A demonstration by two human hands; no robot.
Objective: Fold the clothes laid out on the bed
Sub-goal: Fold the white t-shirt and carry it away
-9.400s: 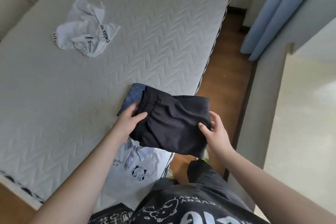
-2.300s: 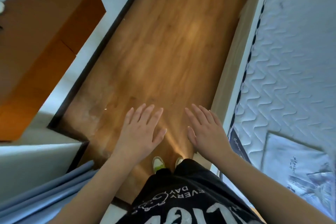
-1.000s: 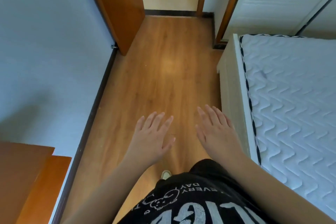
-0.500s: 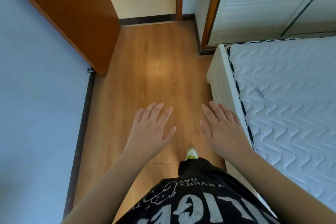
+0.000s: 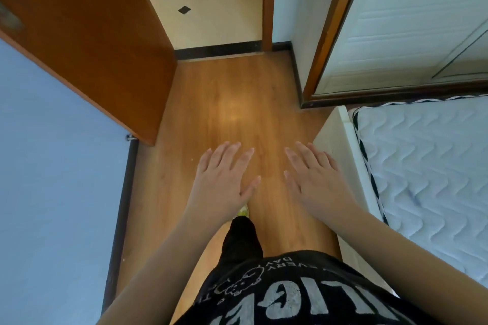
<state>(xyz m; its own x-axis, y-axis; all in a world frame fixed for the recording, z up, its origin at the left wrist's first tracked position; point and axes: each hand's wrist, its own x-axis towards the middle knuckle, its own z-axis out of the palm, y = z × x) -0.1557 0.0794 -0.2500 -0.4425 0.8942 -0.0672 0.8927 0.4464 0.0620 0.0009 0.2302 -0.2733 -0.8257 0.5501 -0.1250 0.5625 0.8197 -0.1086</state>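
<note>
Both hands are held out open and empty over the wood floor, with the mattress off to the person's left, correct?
Not quite: the side is wrong. In the head view the mattress lies to the person's right, beside the right hand. The rest holds: the left hand and the right hand are both open, fingers straight, holding nothing, over the wood floor.

Floor: wood laminate (image 5: 237, 103), glare patch.
Wall: pale blue (image 5: 52, 166), left.
Door: orange-brown (image 5: 87, 34), open onto tiled floor (image 5: 206, 2).
Wardrobe: white (image 5: 409, 21), right.
</note>
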